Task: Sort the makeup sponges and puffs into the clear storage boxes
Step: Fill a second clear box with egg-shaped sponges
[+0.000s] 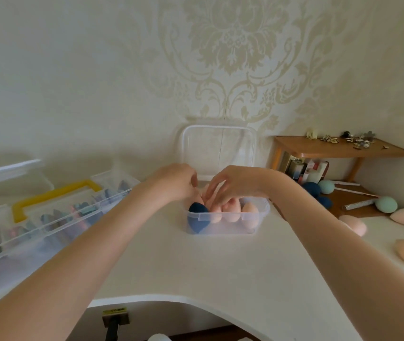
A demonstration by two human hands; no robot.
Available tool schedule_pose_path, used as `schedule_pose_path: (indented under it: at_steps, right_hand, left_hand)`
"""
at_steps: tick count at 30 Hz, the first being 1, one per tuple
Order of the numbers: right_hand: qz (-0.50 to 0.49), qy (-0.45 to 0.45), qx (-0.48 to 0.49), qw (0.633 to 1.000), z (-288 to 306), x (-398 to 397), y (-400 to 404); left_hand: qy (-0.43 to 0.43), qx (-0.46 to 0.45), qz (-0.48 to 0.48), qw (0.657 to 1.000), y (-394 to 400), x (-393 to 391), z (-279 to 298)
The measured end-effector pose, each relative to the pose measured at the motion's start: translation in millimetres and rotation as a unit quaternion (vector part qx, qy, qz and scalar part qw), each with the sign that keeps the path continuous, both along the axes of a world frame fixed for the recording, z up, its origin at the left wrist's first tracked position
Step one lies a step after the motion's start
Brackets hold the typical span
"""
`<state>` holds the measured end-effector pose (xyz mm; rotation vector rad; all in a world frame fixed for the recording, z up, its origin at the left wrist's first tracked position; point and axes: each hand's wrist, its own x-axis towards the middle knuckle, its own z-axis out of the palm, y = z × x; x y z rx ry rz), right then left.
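Clear plastic storage box sits just below both hands, the left hand curled with its grip unclear, the right hand spread-fingered over peach sponges beside a navy sponge.

I find no legible text, number or brand anywhere in this view. A small yellow label sits below the white table edge and carries dark marks, but I cannot resolve them. The packages under the wooden shelf show no readable print.
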<state>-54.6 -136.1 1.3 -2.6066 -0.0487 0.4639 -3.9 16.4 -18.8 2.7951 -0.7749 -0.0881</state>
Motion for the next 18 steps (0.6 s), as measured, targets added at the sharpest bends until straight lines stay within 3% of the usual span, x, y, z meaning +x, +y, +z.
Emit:
schedule_pose_path:
  at_steps: [3, 5, 8, 10, 13, 15, 18]
  right_hand:
    - [-0.075, -0.059, 0.08, 0.992, 16.6, -7.3, -24.7]
    - [-0.161, -0.127, 0.106, 0.973, 16.8, -3.3, -45.6]
    - [-0.231, -0.184, -0.031, 0.955, -6.6, 6.8, -73.3]
    - [-0.18, -0.155, -0.15, 0.96, -26.6, 10.2, -83.3]
    - [-0.094, -0.085, -0.253, 0.959, -44.4, 12.4, -81.3]
    - [-0.081, -0.084, -0.283, 0.952, -53.6, 16.6, -80.3]
    - [-0.147, -0.134, -0.234, 0.952, -57.2, 17.0, -82.9]
  left_hand:
    - [-0.056, -0.066, -0.022, 0.996, -1.7, -3.1, 7.1]
    - [-0.039, -0.095, -0.081, 0.991, -9.4, -6.3, 6.9]
    - [0.025, -0.059, -0.159, 0.985, -23.2, -9.9, -3.2]
    - [0.039, -0.022, -0.188, 0.981, -28.0, -7.6, -13.6]
    - [0.044, -0.015, -0.181, 0.982, -23.9, -5.1, -21.9]
    - [0.044, -0.034, -0.176, 0.983, -21.9, -5.3, -22.3]
    - [0.038, -0.03, -0.18, 0.983, -22.0, -4.9, -22.9]
